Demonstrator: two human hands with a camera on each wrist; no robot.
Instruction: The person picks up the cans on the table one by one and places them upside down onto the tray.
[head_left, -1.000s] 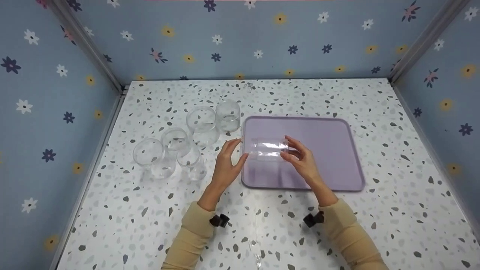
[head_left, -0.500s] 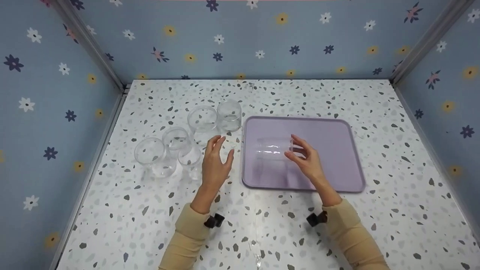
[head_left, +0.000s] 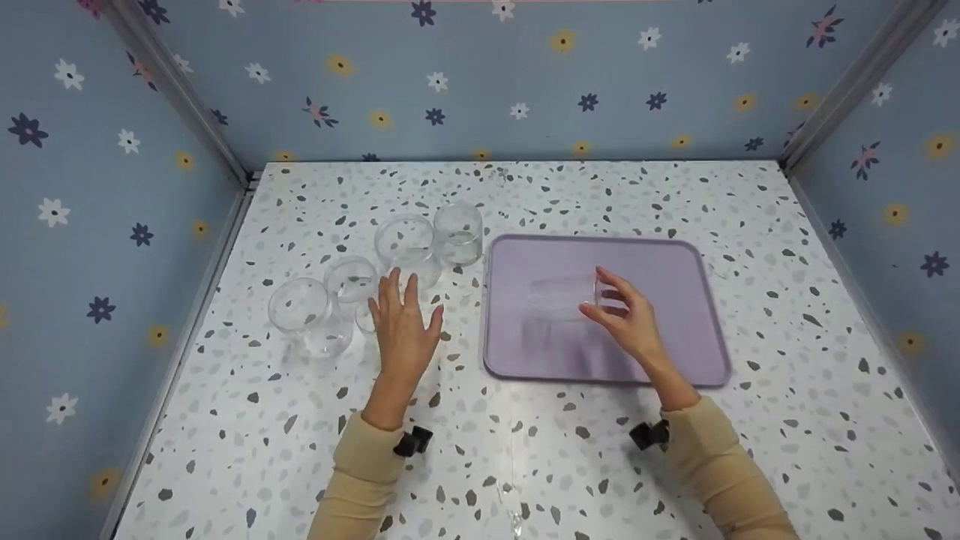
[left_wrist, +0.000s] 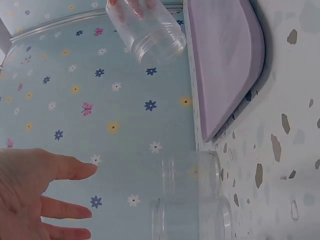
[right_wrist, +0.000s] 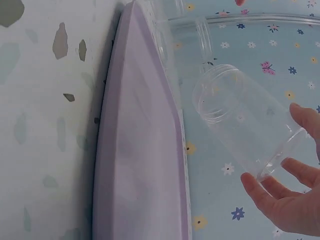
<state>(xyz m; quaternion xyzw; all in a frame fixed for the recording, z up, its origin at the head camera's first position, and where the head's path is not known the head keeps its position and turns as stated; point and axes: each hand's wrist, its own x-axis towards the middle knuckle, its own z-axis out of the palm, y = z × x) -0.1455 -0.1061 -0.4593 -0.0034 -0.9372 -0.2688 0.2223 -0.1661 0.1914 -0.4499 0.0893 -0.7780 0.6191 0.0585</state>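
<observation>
My right hand [head_left: 626,319] pinches one end of a clear, threaded-neck jar [head_left: 561,298] between thumb and fingers. The jar lies sideways above the lilac tray [head_left: 525,356], its open mouth facing left; the right wrist view shows the screw thread on the jar [right_wrist: 250,120] clearly. My left hand [head_left: 405,337], fingers spread and holding nothing, hovers over the jars at left. It partly covers a small jar [head_left: 365,318]; whether it touches it I cannot tell. In the left wrist view, the left hand [left_wrist: 47,195] is apart from the standing jars [left_wrist: 187,175].
More clear jars stand left of the tray: a front-left jar [head_left: 298,304], a middle jar [head_left: 351,277], a wide jar [head_left: 405,238] and a back jar [head_left: 457,232]. Flowered blue panels [head_left: 480,82] border the speckled table [head_left: 570,480] at back and sides.
My left hand has drawn away from the held jar and moved left to the standing jars, its fingers spreading. My right hand has shifted slightly right with the jar, which stays sideways.
</observation>
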